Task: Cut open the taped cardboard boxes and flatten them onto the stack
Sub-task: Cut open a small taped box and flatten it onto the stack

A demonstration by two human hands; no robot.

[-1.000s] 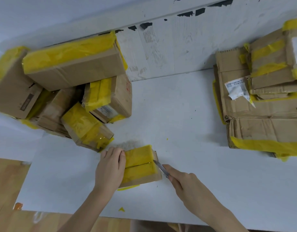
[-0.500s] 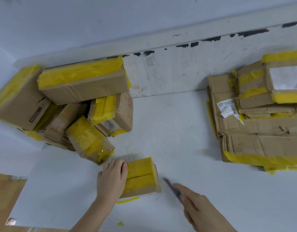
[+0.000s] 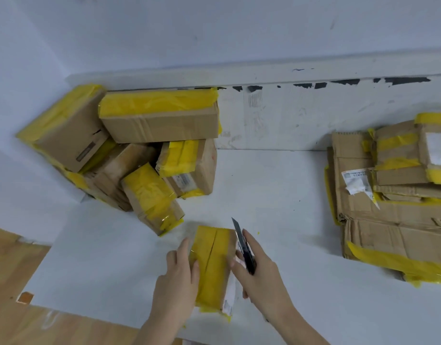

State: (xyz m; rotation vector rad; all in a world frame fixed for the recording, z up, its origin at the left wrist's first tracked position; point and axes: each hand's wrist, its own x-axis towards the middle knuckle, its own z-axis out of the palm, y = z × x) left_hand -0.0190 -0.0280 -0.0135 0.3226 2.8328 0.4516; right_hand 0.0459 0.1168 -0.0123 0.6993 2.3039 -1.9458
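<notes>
a white table top point(image 3: 276, 200) ran across the scene, scuffed and lightly dirtied. behind it stood a pale wall point(image 3: 214, 28) with a white ledge point(image 3: 264, 73) along its foot, its paint chipped in black patches. below the ledge the panel was smudged with grey marks. wooden flooring point(image 3: 17, 260) showed at the lower left. the light was soft and even.

No text is legible. A white shipping label point(image 3: 356, 181) on the flattened cardboard stack point(image 3: 393, 220) carries print too small to read. A label point(image 3: 184, 181) on one taped box point(image 3: 189, 168) and a dark printed strip point(image 3: 85, 151) on another are blurred.
</notes>
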